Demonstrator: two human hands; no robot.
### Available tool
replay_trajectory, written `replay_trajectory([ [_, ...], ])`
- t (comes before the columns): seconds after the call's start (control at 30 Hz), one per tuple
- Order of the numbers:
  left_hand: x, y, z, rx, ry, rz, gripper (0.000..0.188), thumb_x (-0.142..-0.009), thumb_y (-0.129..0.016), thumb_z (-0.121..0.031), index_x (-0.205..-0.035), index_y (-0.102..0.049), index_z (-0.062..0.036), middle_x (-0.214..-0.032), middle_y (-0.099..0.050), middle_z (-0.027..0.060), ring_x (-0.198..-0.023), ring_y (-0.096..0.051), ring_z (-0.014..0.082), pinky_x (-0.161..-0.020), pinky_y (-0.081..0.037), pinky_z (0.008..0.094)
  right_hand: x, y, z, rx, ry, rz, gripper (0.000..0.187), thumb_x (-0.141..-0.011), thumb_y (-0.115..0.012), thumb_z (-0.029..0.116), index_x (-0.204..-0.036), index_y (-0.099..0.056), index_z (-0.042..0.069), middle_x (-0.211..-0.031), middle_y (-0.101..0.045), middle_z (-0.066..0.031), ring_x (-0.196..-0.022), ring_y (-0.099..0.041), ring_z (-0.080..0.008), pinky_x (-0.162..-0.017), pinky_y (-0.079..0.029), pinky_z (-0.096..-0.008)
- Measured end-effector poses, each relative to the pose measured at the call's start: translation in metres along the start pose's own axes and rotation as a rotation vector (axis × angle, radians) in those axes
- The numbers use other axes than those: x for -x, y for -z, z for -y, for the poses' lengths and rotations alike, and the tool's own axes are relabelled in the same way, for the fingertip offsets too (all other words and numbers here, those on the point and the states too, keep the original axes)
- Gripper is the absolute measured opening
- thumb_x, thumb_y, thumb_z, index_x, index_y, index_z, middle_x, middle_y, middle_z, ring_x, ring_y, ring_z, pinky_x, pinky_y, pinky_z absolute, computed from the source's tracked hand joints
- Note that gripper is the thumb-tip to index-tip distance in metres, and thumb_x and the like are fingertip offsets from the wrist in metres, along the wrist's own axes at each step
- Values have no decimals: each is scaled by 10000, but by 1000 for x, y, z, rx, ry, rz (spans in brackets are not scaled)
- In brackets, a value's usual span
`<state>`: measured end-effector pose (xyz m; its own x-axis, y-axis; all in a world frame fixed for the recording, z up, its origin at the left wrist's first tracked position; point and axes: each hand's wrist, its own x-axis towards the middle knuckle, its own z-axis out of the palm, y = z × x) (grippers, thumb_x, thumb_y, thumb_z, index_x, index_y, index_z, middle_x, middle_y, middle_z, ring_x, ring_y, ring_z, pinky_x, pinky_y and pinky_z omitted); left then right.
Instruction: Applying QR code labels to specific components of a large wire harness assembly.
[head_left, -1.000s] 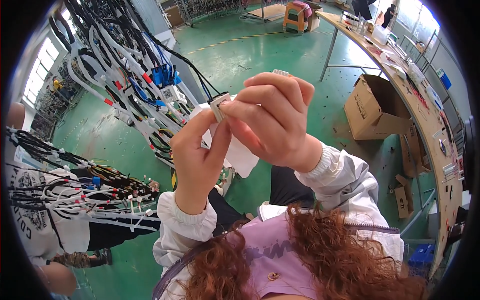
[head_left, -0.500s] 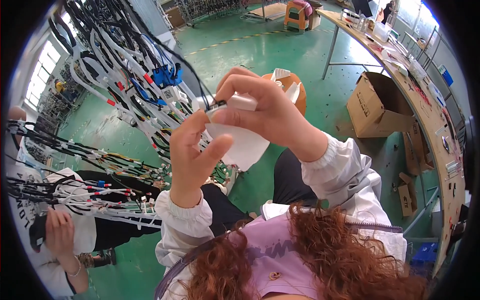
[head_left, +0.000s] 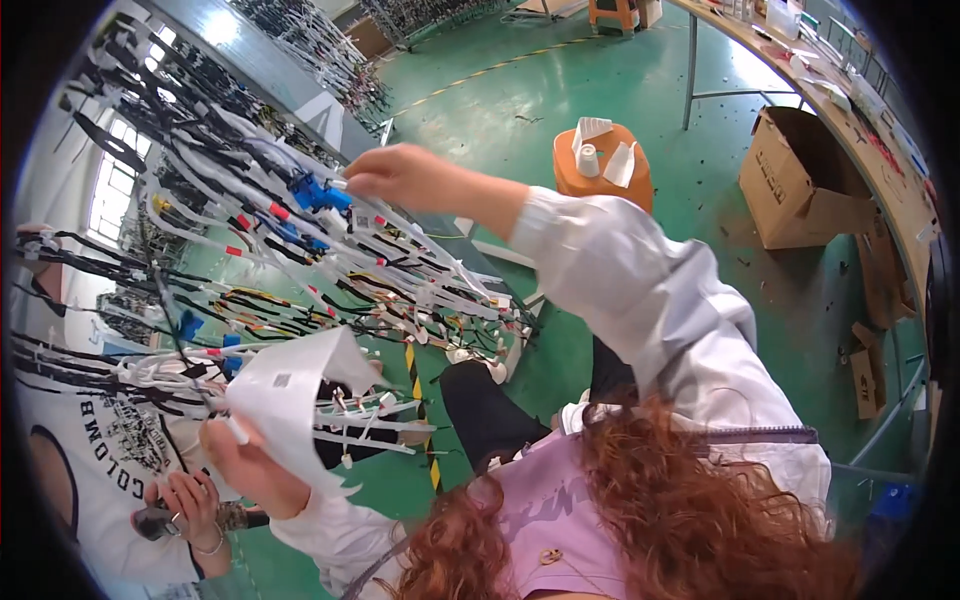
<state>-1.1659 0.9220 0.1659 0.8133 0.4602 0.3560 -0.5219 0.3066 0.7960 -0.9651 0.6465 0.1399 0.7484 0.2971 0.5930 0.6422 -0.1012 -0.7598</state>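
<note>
My left hand (head_left: 250,465) is low on the left, closed on a curled white sheet (head_left: 285,395) with a small printed square. A small white piece (head_left: 238,430) shows at its fingertips, and a thin black cable (head_left: 170,310) runs down toward them. Farther up, my right hand (head_left: 415,178) reaches left to the wire harness (head_left: 265,190), a thick bundle of black and white cables. Its slightly blurred fingertips lie beside the blue connectors (head_left: 320,195); whether they grip a cable is hidden.
At the left a co-worker's hand (head_left: 190,505) holds a dark object below more cable bundles (head_left: 110,370). An orange stool (head_left: 600,185) bears white pieces. Cardboard boxes (head_left: 800,190) stand under the long table (head_left: 850,115) at the right.
My hands have parted. The left has moved down and left with the white sheet; the right has let go and moved left to the harness. The view has shifted, baring the stool.
</note>
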Motion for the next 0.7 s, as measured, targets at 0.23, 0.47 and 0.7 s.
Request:
replay_trajectory([
  [0.23, -21, 58, -29, -155, 1, 380, 297, -888, -484, -246, -1072, -474, -12, -1109, -510, 142, -1022, -501, 239, -894, -406, 371, -13, -24, -7, -461, 24, 128, 191, -794, -615, 159, -889, -583, -4, -745, -594, -62, -670, -576, -92, -612, -430, -247],
  [0.47, -40, 115, -49, -1216, -600, 319, 328, -919, -435, -254, -1088, -512, 16, -1118, -540, 170, -987, -535, 232, -887, -437, 325, -2, 9, 3, -933, -177, 406, 374, -822, -558, 180, -1145, -491, 4, -785, -551, -18, -593, -506, -82, -577, -420, -211],
  [0.7, 32, 24, -21, -1391, -739, 246, 229, -815, -538, -145, -963, -518, 29, -917, -529, 158, -799, -521, 286, -722, -429, 351, -17, 35, 24, -422, -161, 486, 364, -831, -580, 274, -1095, -548, 26, -776, -573, -7, -498, -438, -58, -489, -366, -196],
])
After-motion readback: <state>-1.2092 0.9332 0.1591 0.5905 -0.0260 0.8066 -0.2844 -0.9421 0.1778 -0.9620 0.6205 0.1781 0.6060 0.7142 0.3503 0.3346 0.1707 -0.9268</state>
